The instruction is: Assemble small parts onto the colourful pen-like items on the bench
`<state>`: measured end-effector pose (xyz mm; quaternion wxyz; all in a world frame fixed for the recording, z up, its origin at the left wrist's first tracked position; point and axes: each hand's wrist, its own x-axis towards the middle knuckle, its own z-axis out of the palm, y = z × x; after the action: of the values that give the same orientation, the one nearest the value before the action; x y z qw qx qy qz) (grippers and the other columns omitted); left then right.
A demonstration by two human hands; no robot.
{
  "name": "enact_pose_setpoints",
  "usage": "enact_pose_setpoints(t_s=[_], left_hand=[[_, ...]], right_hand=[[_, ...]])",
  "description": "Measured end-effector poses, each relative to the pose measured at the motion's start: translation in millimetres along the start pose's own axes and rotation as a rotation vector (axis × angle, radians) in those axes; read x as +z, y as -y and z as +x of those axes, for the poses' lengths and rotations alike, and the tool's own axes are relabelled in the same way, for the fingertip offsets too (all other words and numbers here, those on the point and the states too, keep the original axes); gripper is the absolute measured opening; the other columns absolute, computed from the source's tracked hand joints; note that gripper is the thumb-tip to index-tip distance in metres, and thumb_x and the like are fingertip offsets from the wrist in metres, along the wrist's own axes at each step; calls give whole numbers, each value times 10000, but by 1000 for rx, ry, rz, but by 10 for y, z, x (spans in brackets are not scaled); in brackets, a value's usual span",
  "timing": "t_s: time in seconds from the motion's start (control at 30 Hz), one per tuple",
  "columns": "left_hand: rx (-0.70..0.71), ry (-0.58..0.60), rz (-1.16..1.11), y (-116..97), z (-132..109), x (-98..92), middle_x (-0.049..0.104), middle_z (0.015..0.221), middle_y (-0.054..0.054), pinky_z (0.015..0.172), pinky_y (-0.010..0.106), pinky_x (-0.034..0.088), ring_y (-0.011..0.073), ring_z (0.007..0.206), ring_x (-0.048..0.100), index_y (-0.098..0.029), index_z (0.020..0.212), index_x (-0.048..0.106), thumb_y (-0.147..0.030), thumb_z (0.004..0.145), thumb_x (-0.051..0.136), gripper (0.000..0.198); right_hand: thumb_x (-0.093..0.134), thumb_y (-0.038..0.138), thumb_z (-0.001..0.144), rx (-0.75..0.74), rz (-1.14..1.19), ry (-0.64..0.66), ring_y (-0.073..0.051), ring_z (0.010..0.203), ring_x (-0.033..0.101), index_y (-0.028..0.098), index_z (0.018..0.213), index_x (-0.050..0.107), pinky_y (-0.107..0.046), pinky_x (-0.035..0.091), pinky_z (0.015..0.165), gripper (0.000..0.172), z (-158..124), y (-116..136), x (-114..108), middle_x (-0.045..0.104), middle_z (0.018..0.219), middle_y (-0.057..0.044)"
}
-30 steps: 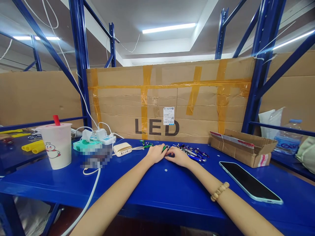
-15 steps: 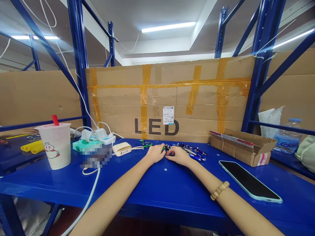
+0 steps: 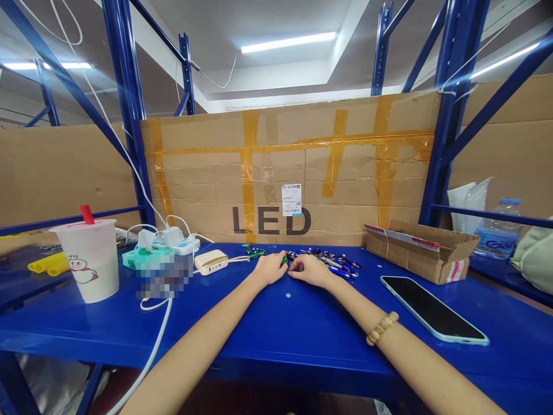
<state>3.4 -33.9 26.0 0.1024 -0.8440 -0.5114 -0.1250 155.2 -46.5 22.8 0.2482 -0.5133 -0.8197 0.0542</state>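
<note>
My left hand is closed round a small green piece, which shows at its fingertips. Close beside it on the right, my right hand has its fingers curled and pinched together; whatever they hold is too small to name. Behind and to the right of the hands lies a loose pile of blue and dark pen-like parts on the blue table. A few green pieces lie behind my left hand.
At left stand a cup with a red straw, a power strip and a cream power bank with cables. At right are an open cardboard box and a phone. A cardboard wall rises behind.
The camera view has shifted slightly, moving the scene a little to the left. Both hands remain in nearly the same place by the pile, with their fingers still closed.
</note>
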Motion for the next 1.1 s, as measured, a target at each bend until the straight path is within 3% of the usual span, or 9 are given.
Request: enact_pose_setpoints(t_s=[1.1], left_hand=[[49, 18, 48, 38, 25, 59, 624, 974, 52, 676, 319, 469, 224, 899, 583, -212, 960, 477, -339, 821, 310, 252]], right_hand=[[584, 281, 667, -25, 85, 51, -137, 667, 586, 191, 751, 654, -213, 429, 557, 142, 1, -9, -10, 663, 738, -11]])
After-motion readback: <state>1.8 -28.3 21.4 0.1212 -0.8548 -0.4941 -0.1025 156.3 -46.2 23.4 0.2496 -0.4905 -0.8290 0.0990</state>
